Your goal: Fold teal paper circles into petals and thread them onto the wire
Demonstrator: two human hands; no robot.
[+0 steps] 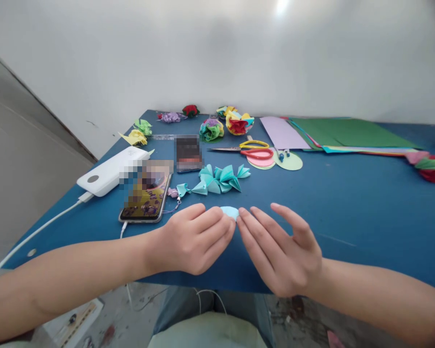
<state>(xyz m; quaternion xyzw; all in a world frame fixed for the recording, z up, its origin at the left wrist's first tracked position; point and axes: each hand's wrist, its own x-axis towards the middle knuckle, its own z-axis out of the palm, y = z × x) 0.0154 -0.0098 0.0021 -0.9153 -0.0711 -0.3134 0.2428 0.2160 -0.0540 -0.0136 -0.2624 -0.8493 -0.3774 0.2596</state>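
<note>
Paper in play!
Left hand, curled in, pinches one edge; right hand, half open, touches the other edge, can't tell whether it grips.

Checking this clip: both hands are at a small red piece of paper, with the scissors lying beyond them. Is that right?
Not quite: the small piece of paper is light blue, not red, as the head view shows. The left hand and right hand are both at it, with the scissors lying beyond them.
</note>
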